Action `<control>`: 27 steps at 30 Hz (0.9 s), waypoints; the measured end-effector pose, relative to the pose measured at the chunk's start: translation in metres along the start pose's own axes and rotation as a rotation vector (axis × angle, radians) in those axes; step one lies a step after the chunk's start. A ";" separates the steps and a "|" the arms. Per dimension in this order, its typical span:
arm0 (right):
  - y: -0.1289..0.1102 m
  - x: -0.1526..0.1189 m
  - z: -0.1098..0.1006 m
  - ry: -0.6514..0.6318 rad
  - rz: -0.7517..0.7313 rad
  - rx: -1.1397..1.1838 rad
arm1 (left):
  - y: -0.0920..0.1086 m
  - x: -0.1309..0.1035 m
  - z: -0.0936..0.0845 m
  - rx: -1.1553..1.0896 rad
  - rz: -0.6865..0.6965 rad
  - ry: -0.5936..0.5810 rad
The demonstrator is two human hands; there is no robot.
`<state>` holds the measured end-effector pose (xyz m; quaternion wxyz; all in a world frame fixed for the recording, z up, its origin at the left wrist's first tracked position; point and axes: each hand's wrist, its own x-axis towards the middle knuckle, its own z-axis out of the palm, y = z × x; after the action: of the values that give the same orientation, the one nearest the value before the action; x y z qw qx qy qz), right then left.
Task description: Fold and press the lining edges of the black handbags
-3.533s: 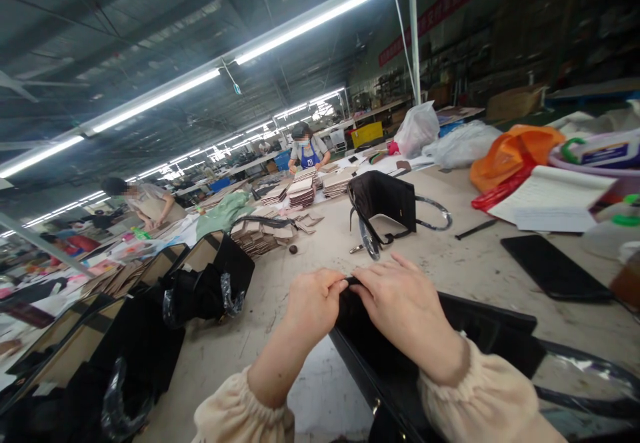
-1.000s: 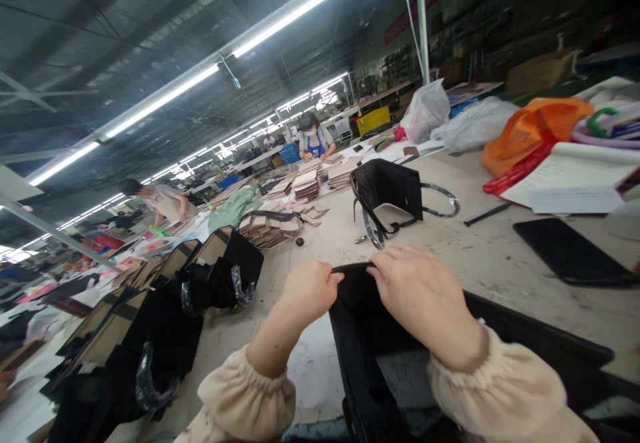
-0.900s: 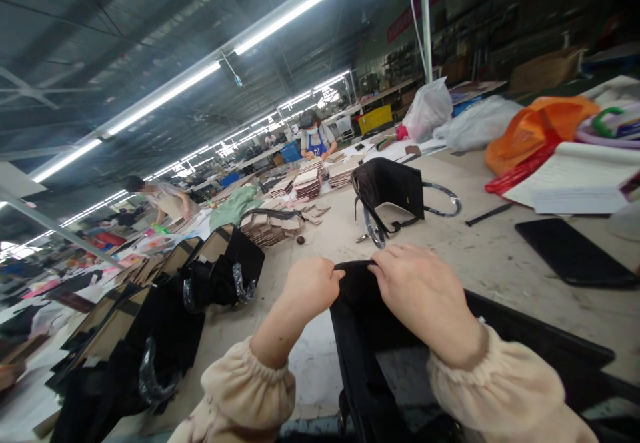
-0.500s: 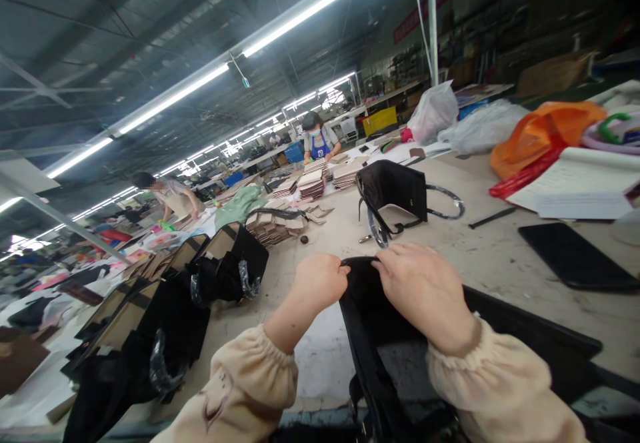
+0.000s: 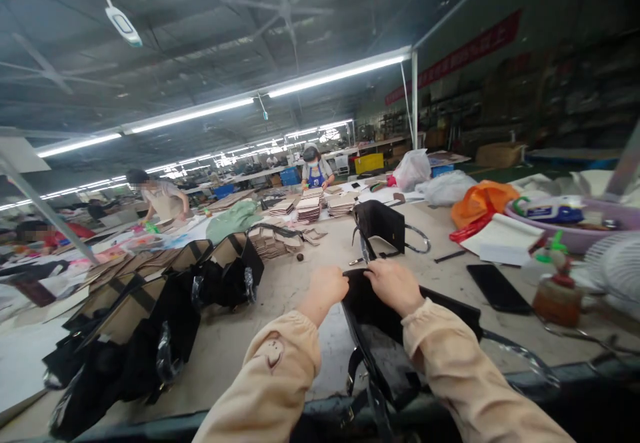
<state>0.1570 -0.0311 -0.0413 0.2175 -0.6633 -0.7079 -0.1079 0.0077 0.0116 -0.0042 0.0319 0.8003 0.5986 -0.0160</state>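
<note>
Both hands grip the top edge of a black handbag (image 5: 453,304) at the table's front edge. My left hand (image 5: 324,289) is closed on the edge's left corner, and my right hand (image 5: 393,285) pinches it a little to the right. The bag's side hangs open below them, with buckled straps toward me and a plastic-wrapped handle (image 5: 530,357) at right. My right hand and sleeve cover part of it. Just beyond my hands stands another black handbag (image 5: 383,224) with wrapped handles.
At left stand several black bags (image 5: 175,316) with tan linings. Behind them lie stacked tan pieces (image 5: 270,241). To the right are a black phone (image 5: 499,287), a bottle of brown liquid (image 5: 557,299), a white fan (image 5: 615,266) and a purple basin (image 5: 595,236). Two co-workers work at the far tables.
My view has levelled and pulled back, bringing the bottle, fan and basin into sight at right. Both hands keep their hold on the bag's edge.
</note>
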 end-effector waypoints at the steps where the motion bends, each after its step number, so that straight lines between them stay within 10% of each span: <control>1: -0.003 -0.001 -0.002 -0.019 -0.012 -0.007 | -0.003 -0.005 -0.001 -0.001 -0.005 0.003; 15: -0.093 -0.032 -0.022 -0.216 -0.230 0.076 | -0.068 -0.123 -0.005 -0.017 -0.211 0.001; 27: -0.102 -0.024 -0.015 -0.274 -0.195 0.143 | -0.083 -0.117 0.003 0.048 -0.154 0.083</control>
<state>0.0593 -0.0693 -0.0249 0.1541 -0.5829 -0.7976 0.0138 -0.1046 -0.0768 -0.0026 -0.0134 0.7525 0.6584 0.0002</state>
